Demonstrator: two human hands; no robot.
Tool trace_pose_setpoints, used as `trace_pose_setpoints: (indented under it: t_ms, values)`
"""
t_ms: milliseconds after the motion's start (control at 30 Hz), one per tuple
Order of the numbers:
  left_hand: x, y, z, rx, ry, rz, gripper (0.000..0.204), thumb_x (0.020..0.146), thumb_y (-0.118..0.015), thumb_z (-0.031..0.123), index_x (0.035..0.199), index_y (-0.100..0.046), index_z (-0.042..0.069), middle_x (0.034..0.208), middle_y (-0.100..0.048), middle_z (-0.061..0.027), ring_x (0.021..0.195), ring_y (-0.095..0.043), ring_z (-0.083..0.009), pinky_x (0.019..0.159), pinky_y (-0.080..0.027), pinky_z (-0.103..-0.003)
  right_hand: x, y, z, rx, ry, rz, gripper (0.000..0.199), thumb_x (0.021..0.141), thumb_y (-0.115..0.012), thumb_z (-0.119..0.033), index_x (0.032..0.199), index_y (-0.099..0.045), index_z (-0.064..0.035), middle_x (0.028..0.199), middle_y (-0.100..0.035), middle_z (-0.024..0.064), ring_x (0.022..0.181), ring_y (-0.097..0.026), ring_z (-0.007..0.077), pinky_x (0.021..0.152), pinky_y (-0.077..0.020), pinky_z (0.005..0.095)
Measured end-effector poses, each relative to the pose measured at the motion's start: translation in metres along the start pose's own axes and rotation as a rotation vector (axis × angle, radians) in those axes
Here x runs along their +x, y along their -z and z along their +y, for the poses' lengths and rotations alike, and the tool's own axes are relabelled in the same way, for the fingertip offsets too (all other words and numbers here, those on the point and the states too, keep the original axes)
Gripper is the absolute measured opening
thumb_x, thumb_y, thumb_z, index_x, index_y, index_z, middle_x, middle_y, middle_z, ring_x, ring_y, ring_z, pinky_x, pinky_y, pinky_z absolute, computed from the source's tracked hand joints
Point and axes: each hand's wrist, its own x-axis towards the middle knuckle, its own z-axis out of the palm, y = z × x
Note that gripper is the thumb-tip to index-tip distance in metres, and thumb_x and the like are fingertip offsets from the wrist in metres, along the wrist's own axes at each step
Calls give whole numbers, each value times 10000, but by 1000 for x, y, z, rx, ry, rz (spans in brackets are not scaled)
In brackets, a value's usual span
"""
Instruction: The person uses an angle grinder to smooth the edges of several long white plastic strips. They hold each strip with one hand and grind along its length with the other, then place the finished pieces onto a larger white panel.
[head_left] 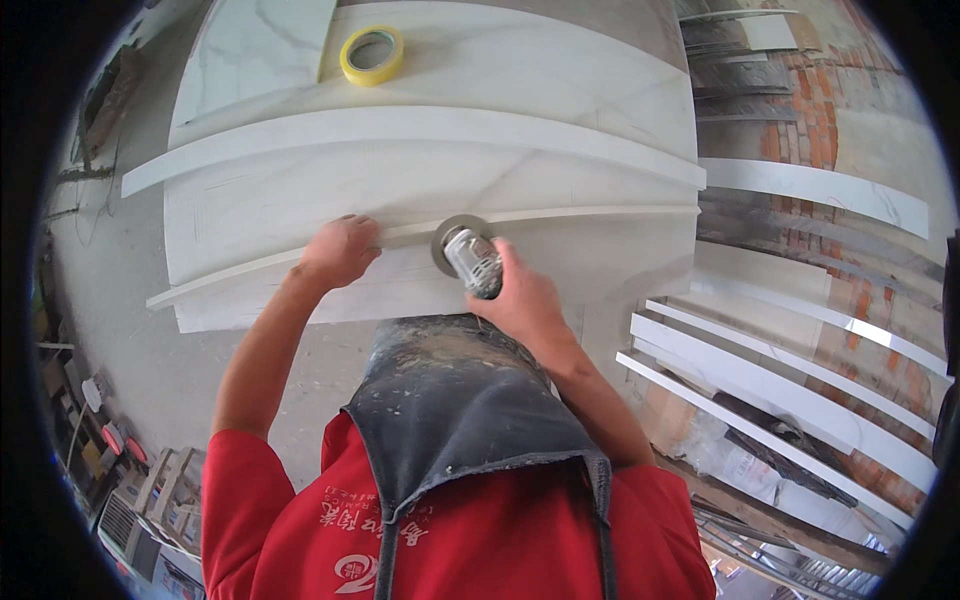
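Observation:
My right hand (pixel 527 302) is wrapped round the body of a small angle grinder (pixel 475 265). The grinder's round disc lies against the edge of a long, narrow pale strip (pixel 590 214) that runs across the slab table (pixel 610 270). Further left along the same strip, my left hand (pixel 343 250) is closed over it with the fingers curled on its far side. Whether the disc is spinning, I cannot tell.
Behind the narrow strip lies a wider white strip (pixel 430 122), its left end overhanging the slab. Further back are a yellow tape roll (pixel 372 55) and a marbled panel (pixel 255 50). Several white strips (pixel 760 385) lean at the right. Wooden pallets (pixel 172 495) stand at the lower left.

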Motion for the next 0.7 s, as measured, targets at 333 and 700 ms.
trace_pose_setpoints:
  t_ms: [333, 700]
  values:
    - [1, 6, 4, -32, 10, -2, 206, 876, -714, 178, 943, -608, 15, 1012, -644, -188, 1036, -602, -415, 883, -497, -515, -1, 43, 83, -42, -160, 230, 828, 748, -821, -407, 1418, -453, -87, 1078, -731, 224, 975, -710, 429, 828, -569, 498]
    - [0, 2, 0, 2, 44, 24, 240, 851, -746, 166, 924, -577, 12, 931, -621, -192, 957, -592, -438, 815, -486, -527, 1, 98, 144, 26, -338, 296, 826, 759, -815, -413, 1405, -440, -61, 1066, -731, 222, 997, -707, 426, 860, -555, 485]
